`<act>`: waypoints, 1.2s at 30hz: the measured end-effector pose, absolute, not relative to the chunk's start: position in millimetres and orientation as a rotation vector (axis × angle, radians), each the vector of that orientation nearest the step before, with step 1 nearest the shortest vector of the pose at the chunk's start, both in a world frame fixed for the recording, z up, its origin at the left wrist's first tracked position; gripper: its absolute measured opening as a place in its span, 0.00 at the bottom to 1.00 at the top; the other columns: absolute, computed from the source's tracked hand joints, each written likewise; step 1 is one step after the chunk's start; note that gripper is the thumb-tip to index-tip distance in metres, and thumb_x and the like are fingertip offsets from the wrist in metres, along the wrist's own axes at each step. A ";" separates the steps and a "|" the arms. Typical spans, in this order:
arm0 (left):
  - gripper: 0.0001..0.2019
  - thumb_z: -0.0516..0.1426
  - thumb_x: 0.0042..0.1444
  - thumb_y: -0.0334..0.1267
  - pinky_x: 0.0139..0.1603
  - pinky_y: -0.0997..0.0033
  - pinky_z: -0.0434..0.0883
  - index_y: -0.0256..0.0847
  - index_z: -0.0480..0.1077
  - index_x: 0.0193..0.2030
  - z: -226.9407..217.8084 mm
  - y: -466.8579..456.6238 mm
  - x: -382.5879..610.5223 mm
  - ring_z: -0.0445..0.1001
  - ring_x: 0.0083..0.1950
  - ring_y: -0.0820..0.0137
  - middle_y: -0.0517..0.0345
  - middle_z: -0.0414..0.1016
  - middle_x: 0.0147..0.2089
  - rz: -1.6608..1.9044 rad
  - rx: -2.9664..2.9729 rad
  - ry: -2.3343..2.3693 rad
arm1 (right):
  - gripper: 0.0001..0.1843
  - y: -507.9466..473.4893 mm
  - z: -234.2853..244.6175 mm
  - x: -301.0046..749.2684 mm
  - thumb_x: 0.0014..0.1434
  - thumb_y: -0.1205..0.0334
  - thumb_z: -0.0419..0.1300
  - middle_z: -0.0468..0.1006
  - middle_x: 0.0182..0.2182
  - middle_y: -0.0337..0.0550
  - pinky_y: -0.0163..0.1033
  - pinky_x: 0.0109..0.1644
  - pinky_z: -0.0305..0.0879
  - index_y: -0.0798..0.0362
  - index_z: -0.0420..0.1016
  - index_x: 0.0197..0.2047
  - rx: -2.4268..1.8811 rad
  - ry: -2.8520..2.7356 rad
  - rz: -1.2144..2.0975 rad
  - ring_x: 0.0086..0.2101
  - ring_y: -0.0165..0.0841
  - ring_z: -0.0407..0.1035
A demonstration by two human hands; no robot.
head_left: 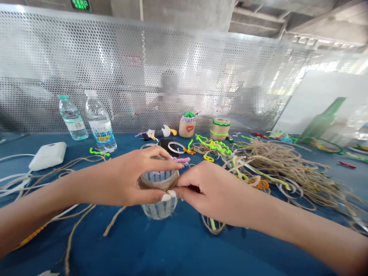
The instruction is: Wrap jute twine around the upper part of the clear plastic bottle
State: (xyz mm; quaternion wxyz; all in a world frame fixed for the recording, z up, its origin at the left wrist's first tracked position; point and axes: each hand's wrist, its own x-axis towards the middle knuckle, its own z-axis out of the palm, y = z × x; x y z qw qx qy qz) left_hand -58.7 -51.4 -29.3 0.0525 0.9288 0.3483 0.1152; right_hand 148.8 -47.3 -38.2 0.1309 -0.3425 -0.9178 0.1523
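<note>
A clear jar [159, 209] with pale vertical strips on its wall stands on the blue table in front of me. Brown twine [170, 181] is wound in a band around its upper part. My left hand [129, 177] grips the jar from the left, its thumb on the near side and its fingers across the far rim. On the right side of the band, my right hand [214, 188] is closed in a pinch, thumb and forefinger pressed against the twine. A loop of twine [214, 229] shows on the table below that hand; whether it joins the band is hidden.
A tangled heap of twine [276, 165] spreads over the right side. Two water bottles [101, 128] and a white box [48, 155] are at the left. Behind stand a heart-decorated jar [187, 127] and a green-trimmed jar [220, 129], before a perforated metal screen [115, 73].
</note>
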 end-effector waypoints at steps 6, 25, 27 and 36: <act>0.31 0.60 0.52 0.40 0.62 0.64 0.63 0.51 0.58 0.63 -32.3 -45.4 -65.3 0.64 0.61 0.60 0.55 0.63 0.62 0.399 2.797 0.955 | 0.15 -52.4 -35.6 152.4 0.56 0.72 0.54 0.59 0.15 0.33 0.34 0.25 0.42 0.58 0.71 0.19 -0.959 -2.711 0.329 0.20 0.23 0.47; 0.33 0.59 0.55 0.45 0.59 0.62 0.65 0.56 0.52 0.66 -32.0 -42.5 -66.1 0.62 0.62 0.58 0.56 0.60 0.64 0.402 2.772 1.024 | 0.13 -52.5 -37.8 147.0 0.55 0.69 0.54 0.59 0.14 0.34 0.34 0.24 0.41 0.58 0.72 0.21 -1.111 -2.648 0.307 0.18 0.22 0.47; 0.34 0.59 0.55 0.47 0.60 0.61 0.64 0.55 0.50 0.66 -32.6 -41.9 -67.8 0.62 0.62 0.58 0.56 0.59 0.65 0.396 2.781 1.058 | 0.13 -51.3 -37.4 147.2 0.55 0.69 0.54 0.58 0.14 0.33 0.33 0.24 0.41 0.58 0.71 0.20 -1.102 -2.642 0.331 0.18 0.22 0.46; 0.28 0.60 0.54 0.46 0.58 0.64 0.64 0.51 0.60 0.62 -39.2 -41.6 -57.2 0.65 0.60 0.60 0.54 0.65 0.60 0.533 2.796 0.994 | 0.15 -48.6 -42.8 146.6 0.56 0.66 0.54 0.54 0.14 0.32 0.33 0.24 0.41 0.58 0.68 0.19 -1.070 -2.640 0.357 0.19 0.22 0.44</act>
